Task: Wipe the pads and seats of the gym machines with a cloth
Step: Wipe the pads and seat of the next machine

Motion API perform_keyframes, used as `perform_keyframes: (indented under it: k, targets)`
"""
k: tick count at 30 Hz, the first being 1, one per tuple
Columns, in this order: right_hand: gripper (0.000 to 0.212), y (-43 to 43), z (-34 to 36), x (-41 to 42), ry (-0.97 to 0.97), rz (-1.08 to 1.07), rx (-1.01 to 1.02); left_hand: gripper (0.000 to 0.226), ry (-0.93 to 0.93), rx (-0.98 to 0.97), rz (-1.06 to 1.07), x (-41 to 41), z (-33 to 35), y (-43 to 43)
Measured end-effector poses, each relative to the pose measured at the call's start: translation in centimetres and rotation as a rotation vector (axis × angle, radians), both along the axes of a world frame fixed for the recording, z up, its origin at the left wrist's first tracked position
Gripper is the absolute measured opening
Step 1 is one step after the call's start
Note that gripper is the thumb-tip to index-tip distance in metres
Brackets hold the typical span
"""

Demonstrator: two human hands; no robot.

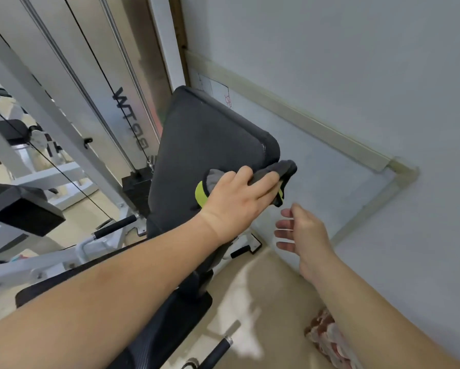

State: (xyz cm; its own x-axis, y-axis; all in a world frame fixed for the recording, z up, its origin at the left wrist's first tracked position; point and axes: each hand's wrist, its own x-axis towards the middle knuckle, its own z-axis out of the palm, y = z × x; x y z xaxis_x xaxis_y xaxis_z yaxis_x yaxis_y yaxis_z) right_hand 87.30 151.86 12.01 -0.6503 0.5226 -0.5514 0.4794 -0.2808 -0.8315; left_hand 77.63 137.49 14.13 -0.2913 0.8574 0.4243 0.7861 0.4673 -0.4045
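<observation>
Left hand (236, 198): fingers curled over a dark grey cloth (286, 169) with a yellow-green hem, pressing it against the right-hand edge of the black back pad (210, 137). Cloth is bunched under the palm; one end sticks out past the fingertips and hangs off the pad's corner, the other shows at the wrist side. Right hand (300, 233): holds nothing, fingers loosely spread, just below the hanging end of the cloth and apart from it, in front of the pale wall (356, 75). Back pad stands tilted, top leaning away. Black seat (175, 323) lies below it, partly hidden by the left forearm. Left of the pad: a black weight stack (134, 187), thin black cables (101, 67) and a white frame (37, 102). A black-gripped handle (114, 226) sits low beside the pad. Beige floor (250, 302) below; a reddish patterned item (327, 334) at lower right, not identifiable.
</observation>
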Motion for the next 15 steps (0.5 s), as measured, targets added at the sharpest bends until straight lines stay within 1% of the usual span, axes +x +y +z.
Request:
perform_keyframes:
  k: [2, 3, 7, 8, 11, 13, 15]
  targets:
    - [0.030, -1.2, -1.6, 0.0, -0.032, -0.016, -0.012, 0.056, -0.079, -0.026, 0.030, 1.0, -3.1, -1.7]
    - [0.029, -1.8, -2.5, 0.2, -0.048, -0.023, -0.019, 0.058, -0.114, -0.075, 0.052, 1.7, -4.8, -2.7]
    - [0.023, -5.7, -7.0, 1.2, -0.140, -0.019, -0.022, 0.065, -0.287, -0.429, 0.095, 4.6, -13.9, -8.5]
    - [0.021, -6.7, -8.0, 1.4, -0.152, -0.020, -0.028, 0.067, -0.327, -0.483, 0.099, 4.9, -15.8, -9.7]
    - [0.015, -9.2, -9.9, 2.0, -0.186, -0.004, -0.041, 0.056, -0.410, -0.524, 0.069, 5.2, -19.3, -12.1]
    - [0.013, -10.8, -10.2, 2.5, -0.209, 0.005, -0.073, 0.047, -0.454, -0.602, 0.080, 6.1, -20.7, -13.6]
    - [0.008, -12.3, -9.6, 2.8, -0.218, 0.042, -0.106, 0.047, -0.549, -0.668, 0.141, 6.7, -21.0, -15.7]
